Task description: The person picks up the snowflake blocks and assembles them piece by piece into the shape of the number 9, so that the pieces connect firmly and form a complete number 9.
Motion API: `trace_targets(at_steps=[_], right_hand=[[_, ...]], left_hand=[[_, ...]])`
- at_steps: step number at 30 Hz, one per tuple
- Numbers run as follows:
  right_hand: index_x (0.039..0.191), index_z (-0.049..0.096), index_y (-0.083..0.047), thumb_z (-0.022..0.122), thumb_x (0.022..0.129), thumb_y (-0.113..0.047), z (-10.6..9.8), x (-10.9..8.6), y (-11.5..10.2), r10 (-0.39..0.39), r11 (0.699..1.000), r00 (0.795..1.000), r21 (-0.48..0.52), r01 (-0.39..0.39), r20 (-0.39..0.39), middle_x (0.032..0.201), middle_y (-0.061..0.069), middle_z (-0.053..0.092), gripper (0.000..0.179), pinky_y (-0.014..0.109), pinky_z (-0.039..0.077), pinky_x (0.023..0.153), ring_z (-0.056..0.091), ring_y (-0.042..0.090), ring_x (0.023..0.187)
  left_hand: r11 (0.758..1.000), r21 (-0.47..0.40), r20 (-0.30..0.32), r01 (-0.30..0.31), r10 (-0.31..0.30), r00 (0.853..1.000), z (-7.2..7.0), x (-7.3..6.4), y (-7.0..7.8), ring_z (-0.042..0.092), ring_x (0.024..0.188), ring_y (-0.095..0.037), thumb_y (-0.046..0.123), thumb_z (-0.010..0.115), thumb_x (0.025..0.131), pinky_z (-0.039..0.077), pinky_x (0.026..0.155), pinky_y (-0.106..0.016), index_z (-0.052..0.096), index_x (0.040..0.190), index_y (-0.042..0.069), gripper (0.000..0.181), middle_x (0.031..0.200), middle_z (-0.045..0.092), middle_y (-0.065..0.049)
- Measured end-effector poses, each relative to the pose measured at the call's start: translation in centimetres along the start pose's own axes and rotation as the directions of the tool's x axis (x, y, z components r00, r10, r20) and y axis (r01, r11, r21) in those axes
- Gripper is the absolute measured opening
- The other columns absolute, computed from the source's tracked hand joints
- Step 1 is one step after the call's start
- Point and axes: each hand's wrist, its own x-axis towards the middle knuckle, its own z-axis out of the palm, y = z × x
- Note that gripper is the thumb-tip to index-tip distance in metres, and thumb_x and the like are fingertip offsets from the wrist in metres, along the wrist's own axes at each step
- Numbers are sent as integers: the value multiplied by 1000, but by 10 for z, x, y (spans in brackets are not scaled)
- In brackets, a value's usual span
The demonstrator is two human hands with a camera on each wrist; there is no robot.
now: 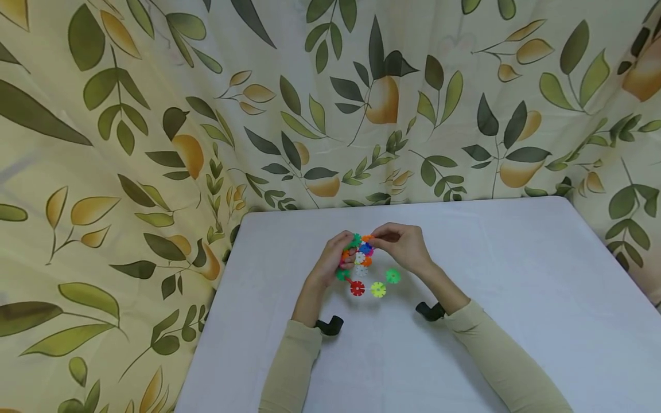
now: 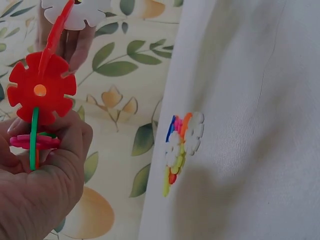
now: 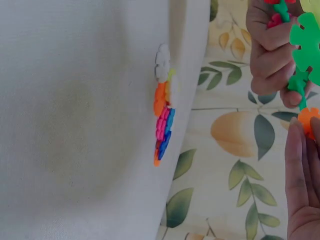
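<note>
A chain of notched plastic snowflake discs hangs in front of me. Its red disc (image 1: 357, 288), yellow disc (image 1: 378, 289) and green disc (image 1: 393, 276) show below the hands in the head view. My left hand (image 1: 328, 259) grips the chain; in the left wrist view a pink disc (image 2: 47, 142) and a green disc (image 2: 34, 132) sit among its curled fingers. With its fingertips, my right hand (image 1: 405, 246) pinches an orange disc (image 3: 309, 119), which touches a green disc (image 3: 298, 82) by the left hand. Whether those two are interlocked cannot be told.
A pile of loose discs (image 2: 175, 147) in white, orange, pink, blue and yellow lies on the white-covered table (image 1: 496, 275). A leaf-patterned curtain (image 1: 320, 143) hangs behind and along the left. Black wrist cameras (image 1: 330, 326) are worn at both wrists.
</note>
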Motion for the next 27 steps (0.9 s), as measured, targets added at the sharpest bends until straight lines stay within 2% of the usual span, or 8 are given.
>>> trace_targets(at_steps=[5,11,18,22,27], right_hand=[[96,80,-8,84,88,-9,1,-1,-2,-13,1000,1000,-19,13,-16,91,6,78,9,22,61,74,77,15,81],[97,80,-4,83,89,-6,4,-1,-3,-25,1000,999,-6,25,-26,93,12,78,9,20,60,75,77,21,82],[96,80,-5,83,87,-4,7,-2,-2,-24,1000,999,-4,23,-43,93,11,78,9,20,60,74,77,17,81],[94,80,-3,83,86,-1,10,-2,-1,-42,999,998,-18,41,-51,91,12,78,9,18,59,72,77,24,80],[90,79,5,82,84,7,12,-2,-8,-38,999,997,-36,36,-65,88,19,77,7,14,56,68,76,36,77]], left_hand=[[1000,15,7,3,-3,1000,1,1,-1,35,57,-8,29,40,114,31,47,-15,49,101,12,23,78,40,0],[1000,0,14,-2,2,1000,0,1,-1,34,56,-8,28,38,114,31,47,-14,47,99,12,23,77,39,0],[1000,-25,27,-15,16,1000,1,1,1,34,55,-7,26,38,114,30,46,-13,46,98,12,23,77,39,0],[1000,-24,20,-19,19,1000,3,0,0,33,55,-6,26,38,114,29,45,-13,47,97,12,24,76,38,0],[1000,6,16,-26,26,1000,8,1,-3,32,54,-7,27,36,115,29,45,-13,44,95,13,25,74,38,1]])
